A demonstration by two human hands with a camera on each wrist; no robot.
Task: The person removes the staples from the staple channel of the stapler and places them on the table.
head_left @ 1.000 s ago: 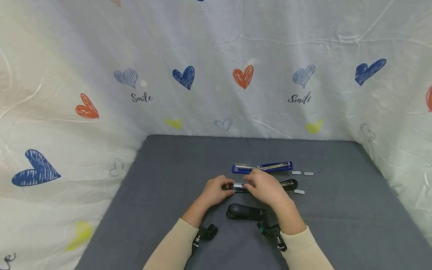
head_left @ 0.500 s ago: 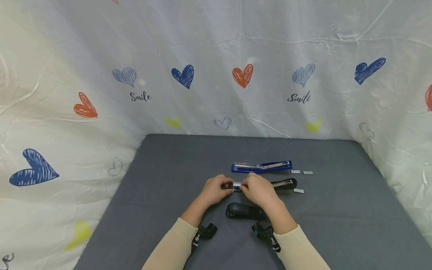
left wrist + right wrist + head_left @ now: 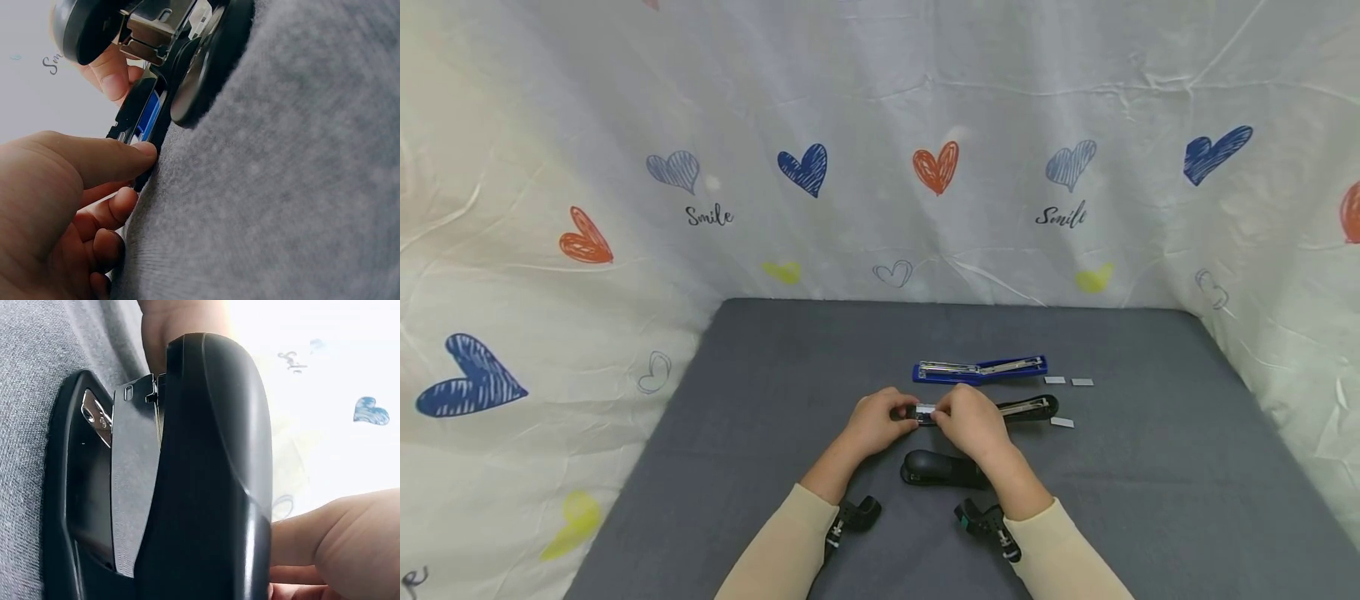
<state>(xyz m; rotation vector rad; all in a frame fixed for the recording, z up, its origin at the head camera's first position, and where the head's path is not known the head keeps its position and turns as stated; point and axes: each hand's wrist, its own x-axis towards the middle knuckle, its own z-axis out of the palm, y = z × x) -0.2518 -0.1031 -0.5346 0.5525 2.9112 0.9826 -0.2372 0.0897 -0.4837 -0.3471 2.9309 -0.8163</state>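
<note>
1. Head view: over the last second the right hand has shifted along the opened-out black stapler toward the left hand, uncovering more of the stapler's right arm; over the latter half of that second it has barely moved.
2. Both hands are now close together at the stapler's left arm, so the work seems, in my judgement, to have narrowed to one small spot on its bright metal.
3. The left hand pinches the stapler's left end between thumb and fingers, a narrow hold that the left wrist view also shows.
4. The right hand's fingertips are drawn together at the metal (whether they grip it, press it or hold a loose piece, I cannot tell).
5. The opened-out stapler lies on the gray cloth, between a blue stapler farther off, also spread open, and a folded black stapler nearer the person.
6. Two pale strips lie by the blue stapler's right end; a third pale strip is just beside the opened-out stapler's right tip.
7. Beyond the surface hangs a creased, pale curtain printed with hearts and "Smile".
</note>
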